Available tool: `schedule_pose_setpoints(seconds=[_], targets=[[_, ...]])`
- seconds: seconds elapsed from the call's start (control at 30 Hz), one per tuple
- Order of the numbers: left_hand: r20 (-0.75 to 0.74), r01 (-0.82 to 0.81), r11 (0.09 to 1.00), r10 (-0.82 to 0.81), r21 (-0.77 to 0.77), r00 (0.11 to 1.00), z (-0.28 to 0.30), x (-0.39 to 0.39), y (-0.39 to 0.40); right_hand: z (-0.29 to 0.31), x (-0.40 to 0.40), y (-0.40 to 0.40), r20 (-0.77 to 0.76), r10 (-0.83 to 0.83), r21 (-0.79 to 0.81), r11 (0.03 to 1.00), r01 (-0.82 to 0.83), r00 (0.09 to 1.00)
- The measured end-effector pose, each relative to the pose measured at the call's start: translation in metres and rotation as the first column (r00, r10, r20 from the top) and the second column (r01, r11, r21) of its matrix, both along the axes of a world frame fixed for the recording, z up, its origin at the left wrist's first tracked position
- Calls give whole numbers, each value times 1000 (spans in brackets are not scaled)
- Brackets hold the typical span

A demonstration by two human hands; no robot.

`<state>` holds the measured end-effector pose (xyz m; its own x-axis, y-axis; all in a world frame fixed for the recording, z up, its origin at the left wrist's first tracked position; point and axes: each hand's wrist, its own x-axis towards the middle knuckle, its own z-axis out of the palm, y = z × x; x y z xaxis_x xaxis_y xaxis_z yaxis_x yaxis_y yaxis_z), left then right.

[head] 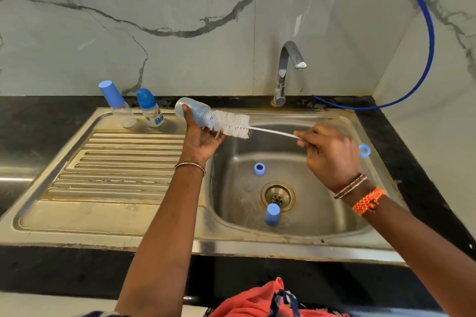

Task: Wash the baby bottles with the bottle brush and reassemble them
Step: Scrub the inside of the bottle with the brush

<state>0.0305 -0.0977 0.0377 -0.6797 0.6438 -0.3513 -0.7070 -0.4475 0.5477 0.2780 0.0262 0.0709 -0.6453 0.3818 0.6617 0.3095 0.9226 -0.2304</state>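
The left hand (199, 140) curls its fingers around a clear plastic bottle (192, 111), holding it tipped on its side above the left edge of the sink (291, 219), with the open mouth facing right. The right hand (328, 153) pinches the thin white wire handle of the bottle brush (233, 125) between thumb and fingertips, above the sink's right half. The brush's white bristle head is fluffy and cylindrical; it sits at the bottle's mouth, with its tip seemingly just inside, though bristles blur that edge.

The sink is dull stainless steel with rounded corners and a ridged draining board to its left. Inside the sink, a small blue ring (259, 168) lies flat on the bottom just behind the round drain (277, 196), and a blue cap (272, 214) stands just in front of the drain. A blue loop (364, 150), partly hidden by the right hand, shows at the sink's right rim.

At the back of the draining board, left of the sink, stand two more bottles: a clear one with a flat-topped blue cap (117, 103) and a printed one with a domed blue cap (150, 108). A curved chrome tap (286, 72) rises behind the sink from the dark surface (425, 188).
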Motion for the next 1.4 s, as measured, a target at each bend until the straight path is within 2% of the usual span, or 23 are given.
schedule_pose_setpoints(seconds=[0.07, 0.13, 0.17, 0.2, 0.33, 0.47, 0.53, 0.67, 0.73, 0.77, 0.8, 0.83, 0.87, 0.9, 0.93, 0.97, 1.03, 1.1, 1.2, 1.23, 1.3, 1.33, 1.4], targets=[[-39, -8, 1000, 7, -18, 999, 2, 1, -4, 3, -3, -2, 62, 26, -404, 915, 1, 998], [-90, 18, 999, -21, -40, 996, 5, 0, -6, 7, -6, 0, 168, 112, -772, 633, 60, 979], [-101, 24, 999, -29, -44, 995, 6, 0, -7, 9, -7, 1, 197, 150, -863, 496, 99, 969], [-108, 27, 999, -32, -45, 994, 7, -1, -9, 8, -8, 1, 219, 174, -880, 461, 118, 960], [-117, 30, 999, -34, -33, 993, 6, -6, -19, -3, -4, 7, 269, -12, -452, 882, 137, 963], [-59, -23, 990, 15, -141, 998, 7, -16, -22, -5, 0, 5, 129, -55, -245, 966, 86, 990], [-22, -17, 991, 15, -132, 1000, 8, -17, -22, -8, 1, 5, 90, -48, -22, 999, 50, 995], [51, -47, 994, 52, -104, 997, 1, -11, -22, -10, 7, 4, 11, -24, 363, 931, 18, 1000], [19, -37, 999, 37, -31, 999, 4, -6, -22, -7, 6, -1, 63, -46, 181, 983, 34, 997], [-15, -18, 1000, 18, 9, 1000, 5, -4, -23, -2, 3, -3, 127, -51, -79, 995, 62, 991], [-46, -4, 1000, 5, 27, 999, 6, -3, -23, 3, 0, -4, 214, -9, -422, 901, 101, 977], [-75, -5, 999, 8, 33, 997, 6, -3, -23, 7, -3, -3, 255, 71, -722, 678, 140, 964], [-94, -9, 999, 13, 43, 995, 6, -4, -23, 10, -4, -3, 264, 122, -875, 447, 185, 957], [-106, -16, 999, 21, 48, 994, 8, -4, -23, 10, -4, -2, 271, 154, -908, 369, 199, 950], [-114, -27, 998, 33, 58, 993, 11, -4, -23, 8, -4, -1, 293, 162, -870, 454, 192, 942], [-112, -47, 997, 54, 62, 992, 12, -4, -23, 6, -3, -2, 329, 126, -734, 658, 169, 936], [-66, -75, 995, 79, 59, 995, 12, -5, -22, 7, 0, -3, 280, -65, -242, 961, 136, 958], [-11, -99, 989, 101, 110, 995, 11, -1, -21, 12, -1, -4, 154, -147, 162, 979, 122, 977], [32, -135, 978, 132, 157, 991, 4, 5, -18, 12, -4, -7, 108, -114, 399, 915, 62, 988], [42, -148, 974, 142, 172, 989, 2, 6, -18, 12, -6, -11, 126, -132, 348, 934, 81, 983], [27, -152, 968, 150, 201, 988, 1, 7, -20, 24, -9, -12, 256, -110, -158, 975, 154, 960], [-9, -146, 968, 151, 203, 988, 0, 7, -22, 31, -10, -8, 336, 5, -507, 844, 176, 942], [-72, -122, 969, 140, 215, 988, 1, 5, -24, 37, -10, 4, 323, 291, -919, 326, 224, 901]])
